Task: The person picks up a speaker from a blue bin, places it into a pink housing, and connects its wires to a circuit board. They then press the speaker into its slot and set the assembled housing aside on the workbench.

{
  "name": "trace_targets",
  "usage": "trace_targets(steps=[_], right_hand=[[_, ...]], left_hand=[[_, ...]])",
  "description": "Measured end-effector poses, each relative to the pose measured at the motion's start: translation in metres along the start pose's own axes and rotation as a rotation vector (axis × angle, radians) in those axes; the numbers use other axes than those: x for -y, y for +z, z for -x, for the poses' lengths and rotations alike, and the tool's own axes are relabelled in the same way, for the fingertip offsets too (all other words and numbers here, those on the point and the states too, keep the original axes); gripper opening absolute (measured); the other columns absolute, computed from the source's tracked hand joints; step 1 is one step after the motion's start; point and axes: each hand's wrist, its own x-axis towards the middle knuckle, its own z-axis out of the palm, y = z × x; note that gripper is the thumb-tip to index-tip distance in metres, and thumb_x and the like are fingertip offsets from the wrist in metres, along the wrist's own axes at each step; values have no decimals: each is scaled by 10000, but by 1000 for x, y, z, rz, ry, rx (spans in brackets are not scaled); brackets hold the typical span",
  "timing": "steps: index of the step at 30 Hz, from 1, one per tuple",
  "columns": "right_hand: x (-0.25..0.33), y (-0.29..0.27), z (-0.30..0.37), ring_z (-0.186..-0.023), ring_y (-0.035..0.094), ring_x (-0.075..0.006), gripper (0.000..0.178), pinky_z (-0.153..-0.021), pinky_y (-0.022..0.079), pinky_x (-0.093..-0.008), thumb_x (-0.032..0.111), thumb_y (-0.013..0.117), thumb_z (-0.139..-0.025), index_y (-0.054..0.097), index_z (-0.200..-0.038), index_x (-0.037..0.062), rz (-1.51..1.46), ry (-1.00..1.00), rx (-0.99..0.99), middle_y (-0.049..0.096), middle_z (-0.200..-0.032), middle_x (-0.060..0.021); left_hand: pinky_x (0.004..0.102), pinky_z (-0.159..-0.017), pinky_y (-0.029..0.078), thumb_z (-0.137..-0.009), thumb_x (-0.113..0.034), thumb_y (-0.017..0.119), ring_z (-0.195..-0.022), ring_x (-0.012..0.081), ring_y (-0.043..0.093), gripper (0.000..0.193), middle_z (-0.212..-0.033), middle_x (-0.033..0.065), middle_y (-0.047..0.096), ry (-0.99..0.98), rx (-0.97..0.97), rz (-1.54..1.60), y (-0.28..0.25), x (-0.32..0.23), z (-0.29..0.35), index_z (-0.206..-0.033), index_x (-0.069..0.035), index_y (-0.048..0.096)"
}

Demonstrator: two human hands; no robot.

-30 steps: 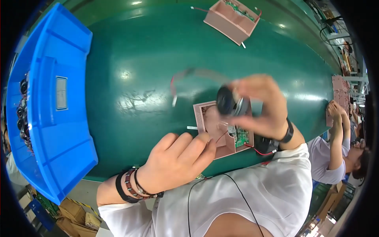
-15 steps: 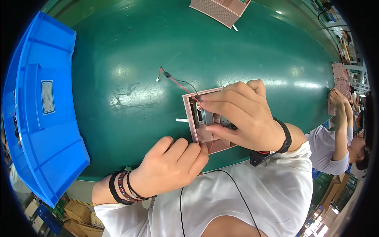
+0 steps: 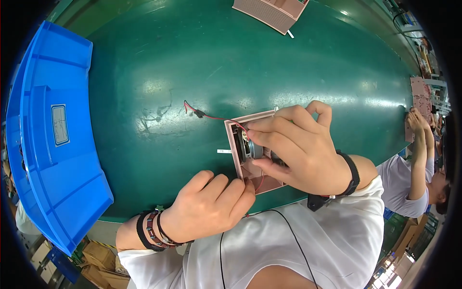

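Note:
A pink plastic housing (image 3: 251,171) lies open side up in front of me. Inside it, against its left wall, stands a round speaker (image 3: 256,150) with a silvery magnet. My right hand (image 3: 310,151) reaches in from the right, thumb and fingers closed around the speaker's back. With curled fingers my left hand (image 3: 209,207) grips the housing's near left corner; its thumb is mostly hidden. From the speaker a red and black wire lead (image 3: 219,117) runs out over the far rim onto the table. Another red wire (image 3: 262,183) shows inside the near part.
A blue bin (image 3: 74,159) stands along the left of the green table (image 3: 159,58). Another pink housing (image 3: 269,17) lies at the far edge. A white strip (image 3: 224,151) sticks out left of the near housing. At right, a co-worker's hands (image 3: 416,120) are beside more pink parts (image 3: 421,94).
The wire lead's free end has swung nearer to me and a little left, lying flatter. Both hands keep their hold on the speaker and housing; the whole view has shifted slightly.

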Motion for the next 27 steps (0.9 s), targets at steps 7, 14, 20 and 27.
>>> trace_targets(steps=[7,14,20,27], right_hand=[[4,3,2,-843,532,-153,441,-761,253,-378,195,780,-586,650,-1000,113,41,17,-20,649,-1035,56],[-2,-1,-2,-815,516,-146,434,-746,245,-377,205,787,-595,649,-996,111,21,5,23,650,-1018,56],[-6,-12,-7,-765,517,-145,372,-726,244,-370,218,767,-645,637,-973,102,24,-14,83,655,-1032,33],[14,-10,-3,-735,526,-157,361,-708,269,-358,225,732,-680,605,-983,74,48,38,90,650,-1093,-5]], left_hand=[[253,-557,354,-768,-204,652,-575,99,481,155,-702,-33,509,8,27,15,-1,0,1,-881,-97,657],[249,-564,360,-763,-214,661,-593,98,487,151,-694,-38,492,16,5,14,-1,3,0,-872,-110,654],[255,-573,372,-754,-224,675,-609,101,495,154,-696,-40,495,21,23,59,-1,3,1,-859,-114,648],[267,-582,382,-727,-218,687,-609,112,501,153,-696,-32,501,6,11,81,-1,3,-1,-828,-114,635]])
